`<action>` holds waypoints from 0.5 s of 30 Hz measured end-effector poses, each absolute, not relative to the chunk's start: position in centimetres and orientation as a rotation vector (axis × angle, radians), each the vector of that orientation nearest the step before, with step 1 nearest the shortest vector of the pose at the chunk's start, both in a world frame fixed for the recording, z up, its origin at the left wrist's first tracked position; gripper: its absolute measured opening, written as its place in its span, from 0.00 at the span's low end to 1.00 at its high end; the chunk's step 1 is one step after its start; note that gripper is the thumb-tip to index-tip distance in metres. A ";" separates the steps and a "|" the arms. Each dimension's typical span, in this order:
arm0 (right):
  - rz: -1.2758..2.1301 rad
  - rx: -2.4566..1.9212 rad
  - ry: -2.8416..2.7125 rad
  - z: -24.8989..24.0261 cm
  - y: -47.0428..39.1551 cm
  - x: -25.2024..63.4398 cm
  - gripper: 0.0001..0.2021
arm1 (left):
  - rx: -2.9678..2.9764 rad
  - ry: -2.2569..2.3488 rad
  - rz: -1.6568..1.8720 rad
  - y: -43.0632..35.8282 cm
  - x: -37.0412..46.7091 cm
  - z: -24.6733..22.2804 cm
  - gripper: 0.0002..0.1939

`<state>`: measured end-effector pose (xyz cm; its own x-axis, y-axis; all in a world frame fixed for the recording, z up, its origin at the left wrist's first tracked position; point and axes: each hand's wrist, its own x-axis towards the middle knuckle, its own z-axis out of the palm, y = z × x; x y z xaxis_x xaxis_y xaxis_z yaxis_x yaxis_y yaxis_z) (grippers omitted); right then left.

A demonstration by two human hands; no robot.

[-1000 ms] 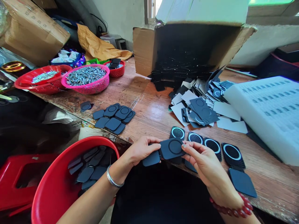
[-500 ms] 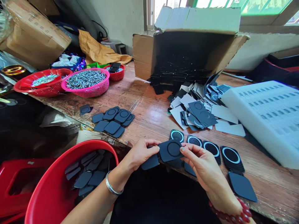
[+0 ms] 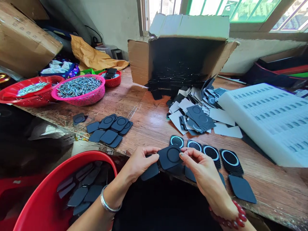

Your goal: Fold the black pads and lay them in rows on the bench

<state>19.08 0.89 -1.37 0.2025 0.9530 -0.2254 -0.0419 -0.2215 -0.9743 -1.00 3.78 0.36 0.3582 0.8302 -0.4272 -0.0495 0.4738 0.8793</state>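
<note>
Between both hands a dark square panel with a ring mark (image 3: 170, 157) is held at the table's front edge. My left hand (image 3: 141, 163) pinches its left side, where another dark panel (image 3: 149, 171) hangs below. The thumb and fingers of my right hand (image 3: 199, 165) grip the panel's right edge. Just behind and right of the hands lies a row of open black units with white rings, among them one at the right end (image 3: 231, 160), joined to a dark flat panel (image 3: 242, 188). A group of closed dark units (image 3: 109, 136) lies on the table further left.
A red tub (image 3: 45, 189) with dark panels stands lower left. Pink (image 3: 79, 100) and red baskets of metal parts sit back left. A cardboard box (image 3: 138, 61) lies open behind a pile of dark and white cards (image 3: 202, 117). White foam (image 3: 267, 125) is at right.
The view has shifted slightly, so the table's contents appear further left. Both hands keep the same hold on the ring-marked panel.
</note>
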 end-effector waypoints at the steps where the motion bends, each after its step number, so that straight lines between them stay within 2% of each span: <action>1: 1.216 -1.443 -0.930 -1.4 0.9 19.1 0.17 | 0.913 1.049 0.680 3.8 -1.0 0.3 0.19; 15: 1.051 -1.451 -1.062 -1.3 0.9 19.1 0.15 | 1.066 1.024 0.651 3.7 -1.1 0.5 0.17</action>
<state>19.07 0.88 -1.28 0.2330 0.9693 -0.0792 0.0892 -0.1024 -0.9907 -1.05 3.69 0.50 0.4105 0.8396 -0.3558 0.0347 0.3755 0.9262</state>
